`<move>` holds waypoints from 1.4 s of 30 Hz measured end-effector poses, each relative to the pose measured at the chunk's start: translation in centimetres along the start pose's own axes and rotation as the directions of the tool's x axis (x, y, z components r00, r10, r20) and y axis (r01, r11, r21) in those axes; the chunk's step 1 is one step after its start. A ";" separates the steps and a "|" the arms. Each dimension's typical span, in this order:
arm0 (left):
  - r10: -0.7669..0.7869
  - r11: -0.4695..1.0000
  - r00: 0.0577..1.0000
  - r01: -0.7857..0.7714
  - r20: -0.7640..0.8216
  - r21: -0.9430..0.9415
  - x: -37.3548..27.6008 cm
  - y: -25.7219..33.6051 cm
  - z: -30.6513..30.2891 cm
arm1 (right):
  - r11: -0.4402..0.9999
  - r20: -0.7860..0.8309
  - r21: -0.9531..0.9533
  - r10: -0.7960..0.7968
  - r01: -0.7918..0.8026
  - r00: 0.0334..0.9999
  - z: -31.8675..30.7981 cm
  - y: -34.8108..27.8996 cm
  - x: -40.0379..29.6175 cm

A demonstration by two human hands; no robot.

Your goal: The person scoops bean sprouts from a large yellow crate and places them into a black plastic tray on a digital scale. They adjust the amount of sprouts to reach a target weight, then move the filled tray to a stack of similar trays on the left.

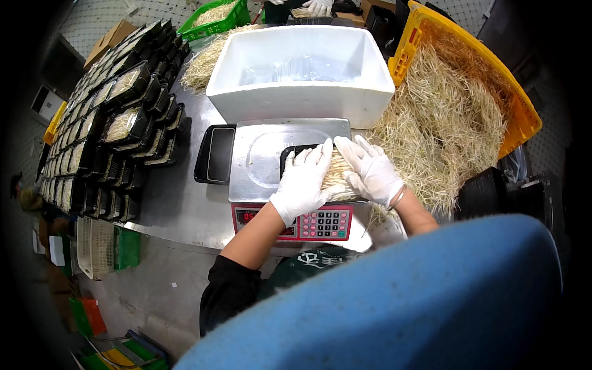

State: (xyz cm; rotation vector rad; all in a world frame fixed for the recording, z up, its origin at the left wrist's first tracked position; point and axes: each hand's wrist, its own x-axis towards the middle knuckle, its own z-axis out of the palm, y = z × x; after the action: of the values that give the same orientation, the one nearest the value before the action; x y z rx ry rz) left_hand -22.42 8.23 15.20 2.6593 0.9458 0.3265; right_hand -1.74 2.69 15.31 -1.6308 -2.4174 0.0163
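A black plastic tray point(289, 152) filled with pale bean sprouts point(340, 169) sits on the steel pan point(259, 162) of a red digital scale point(268, 210). My left hand point(303, 182), in a white glove, lies over the tray's left part with its thumb against the sprouts. From the other side my right hand point(372, 171), also gloved, presses on the sprouts with thumb and fingers. Both hands cup the bundle and hide much of the tray. Left of the pan lies another black tray point(221, 155) with no sprouts in it.
Behind the scale stands a white foam box point(300, 104) with clear plastic pieces inside. A yellow crate point(522, 115) spills loose sprouts point(430, 125) at right. Stacked filled trays point(122, 125) crowd the left. Beyond, a co-worker's gloved hand point(319, 7) is near a green basket point(240, 16).
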 end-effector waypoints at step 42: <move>-0.018 0.999 0.999 0.016 -0.041 -0.033 -0.6 -0.5 -0.1 | 0.995 -0.401 0.039 0.104 -0.096 0.910 -1.2 -0.5 -3.2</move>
State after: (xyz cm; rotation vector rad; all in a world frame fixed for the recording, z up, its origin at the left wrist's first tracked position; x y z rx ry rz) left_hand -23.12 8.22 15.04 2.6230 0.9666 0.3910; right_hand -0.79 -0.61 15.99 -1.5662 -2.0158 -0.2558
